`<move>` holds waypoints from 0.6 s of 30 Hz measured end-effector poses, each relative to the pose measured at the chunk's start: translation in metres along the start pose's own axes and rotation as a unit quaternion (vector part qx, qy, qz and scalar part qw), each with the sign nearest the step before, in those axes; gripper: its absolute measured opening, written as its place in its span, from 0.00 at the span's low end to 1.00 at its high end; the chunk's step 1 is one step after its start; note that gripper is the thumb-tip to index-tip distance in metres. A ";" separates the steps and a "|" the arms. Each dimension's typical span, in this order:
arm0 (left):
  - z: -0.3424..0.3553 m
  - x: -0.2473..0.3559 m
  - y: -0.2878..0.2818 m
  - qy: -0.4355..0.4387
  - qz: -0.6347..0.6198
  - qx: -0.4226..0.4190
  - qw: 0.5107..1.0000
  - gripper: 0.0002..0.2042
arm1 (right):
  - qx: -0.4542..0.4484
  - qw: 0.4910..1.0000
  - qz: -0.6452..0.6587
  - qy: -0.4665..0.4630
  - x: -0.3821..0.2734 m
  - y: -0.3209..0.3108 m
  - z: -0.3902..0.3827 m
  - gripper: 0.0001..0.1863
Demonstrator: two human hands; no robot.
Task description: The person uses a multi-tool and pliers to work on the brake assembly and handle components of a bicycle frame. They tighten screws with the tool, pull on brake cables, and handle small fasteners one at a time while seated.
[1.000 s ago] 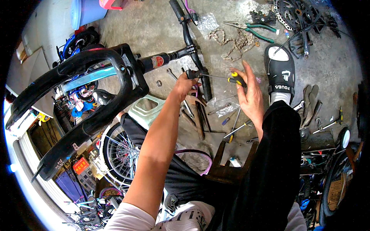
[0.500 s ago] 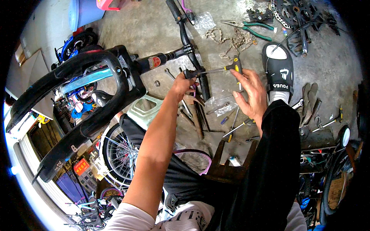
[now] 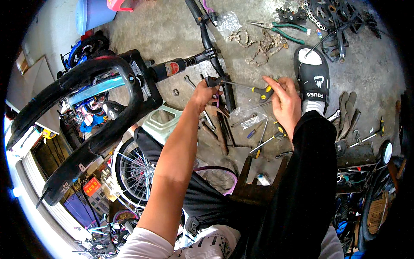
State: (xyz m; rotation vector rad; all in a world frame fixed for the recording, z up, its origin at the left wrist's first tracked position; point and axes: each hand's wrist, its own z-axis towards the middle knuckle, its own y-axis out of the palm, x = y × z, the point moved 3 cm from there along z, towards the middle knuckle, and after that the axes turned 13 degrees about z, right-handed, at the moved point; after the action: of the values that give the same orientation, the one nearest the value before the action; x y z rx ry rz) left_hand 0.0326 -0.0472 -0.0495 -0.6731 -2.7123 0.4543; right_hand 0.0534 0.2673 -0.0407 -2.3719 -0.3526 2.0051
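My left hand [image 3: 206, 93] is closed around a brake lever, its black clamp body [image 3: 212, 82] against the black handlebar [image 3: 208, 45]; a bit of purple lever shows below the fingers. A T-handle hex key [image 3: 264, 92], black and yellow, has its long shaft running left to that clamp; its tip is too small to make out. My right hand [image 3: 286, 102] is at the key's handle, index finger stretched above it and the other fingers curled at its right end. The handlebar joins a black bicycle fork and frame [image 3: 166, 70] on the left.
Green-handled pliers [image 3: 284, 32], a chain [image 3: 258, 47] and a crankset [image 3: 332, 21] lie on the concrete. Wrenches, screwdrivers [image 3: 261, 138] and a plastic bag [image 3: 248, 117] lie below my hands. Gloves [image 3: 345, 114] are at right, a wooden stool [image 3: 254, 192] near me, a spoked wheel [image 3: 136, 172] at left.
The hex key's handle has turned and dropped slightly lower. My right hand has rolled with it, its fingers now more curled. My left hand stays in place on the brake lever.
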 end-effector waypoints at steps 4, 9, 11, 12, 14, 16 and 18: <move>-0.002 0.000 -0.001 -0.010 0.011 0.005 1.000 0.13 | -0.004 0.986 0.169 0.004 0.003 0.001 -0.002 0.29; 0.003 -0.004 -0.001 0.002 0.006 -0.002 1.000 0.14 | 0.041 0.975 0.217 0.018 0.000 0.015 -0.002 0.28; 0.001 -0.004 -0.001 0.001 0.003 0.000 1.000 0.13 | 0.040 0.989 0.108 -0.091 -0.004 0.009 0.008 0.27; 0.001 -0.003 0.000 -0.001 0.001 0.002 1.000 0.13 | 0.031 0.986 0.033 -0.162 -0.009 0.005 0.012 0.27; 0.000 -0.001 0.000 -0.002 0.002 -0.001 1.000 0.13 | 0.067 0.980 -0.050 -0.183 -0.020 -0.001 0.009 0.26; 0.000 0.000 -0.002 -0.002 0.009 -0.003 1.000 0.12 | 0.077 0.980 -0.063 -0.171 -0.015 0.002 0.002 0.24; 0.000 -0.001 0.000 -0.002 0.006 -0.001 1.000 0.13 | 0.027 0.993 0.016 -0.110 -0.009 0.006 -0.003 0.23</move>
State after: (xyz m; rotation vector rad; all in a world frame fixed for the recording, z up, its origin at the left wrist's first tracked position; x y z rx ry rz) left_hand 0.0333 -0.0483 -0.0500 -0.6904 -2.7153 0.4563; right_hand 0.0563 0.2603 -0.0326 -2.1429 -0.2617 2.2658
